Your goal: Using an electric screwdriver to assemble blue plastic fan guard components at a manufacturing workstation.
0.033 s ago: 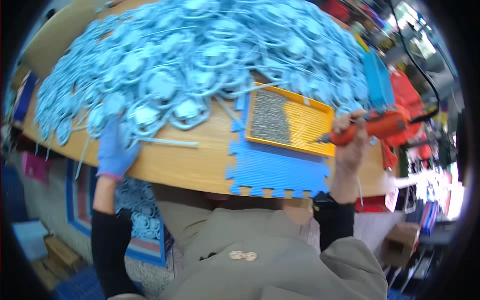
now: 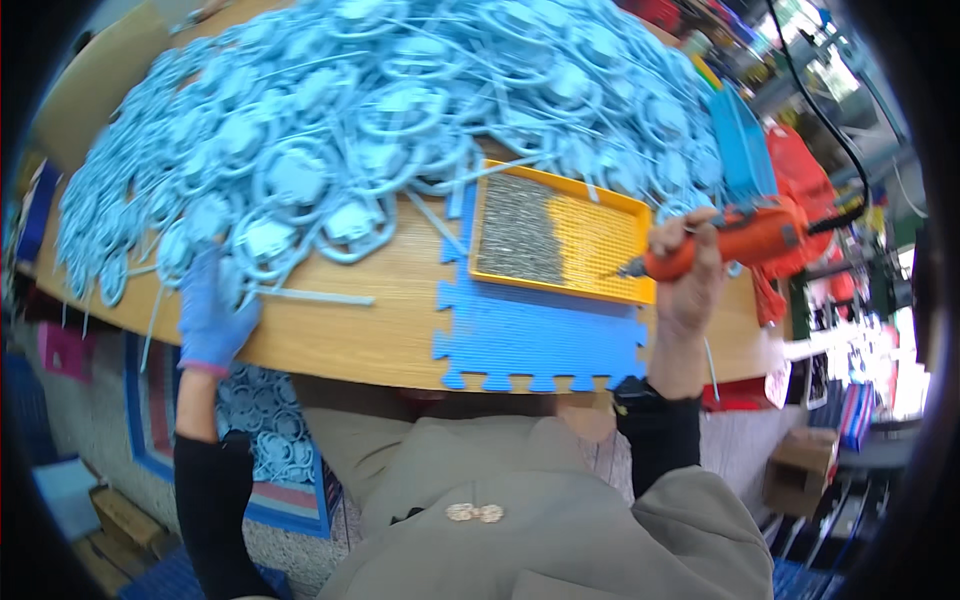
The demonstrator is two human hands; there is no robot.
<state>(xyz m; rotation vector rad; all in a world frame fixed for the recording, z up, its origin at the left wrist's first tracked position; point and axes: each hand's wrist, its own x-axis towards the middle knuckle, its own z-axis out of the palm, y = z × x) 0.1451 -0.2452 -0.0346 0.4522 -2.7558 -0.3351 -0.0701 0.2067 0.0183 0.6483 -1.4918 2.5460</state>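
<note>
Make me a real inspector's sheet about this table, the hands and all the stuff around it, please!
Surface: wooden table, with a blue mat near its front edge.
Job's things: heap of light-blue plastic parts; yellow tray partly on the mat, with thin metal pieces in its left part; orange power tool.
Clutter: blue bin right of the heap.
Hands: gloved left hand at the heap's near edge, grip unclear; bare right hand holds the tool.
Cables: black cable runs from the tool up and out of view.
Surroundings: blue-rimmed crate of plastic parts below the table; cardboard box at right.
</note>
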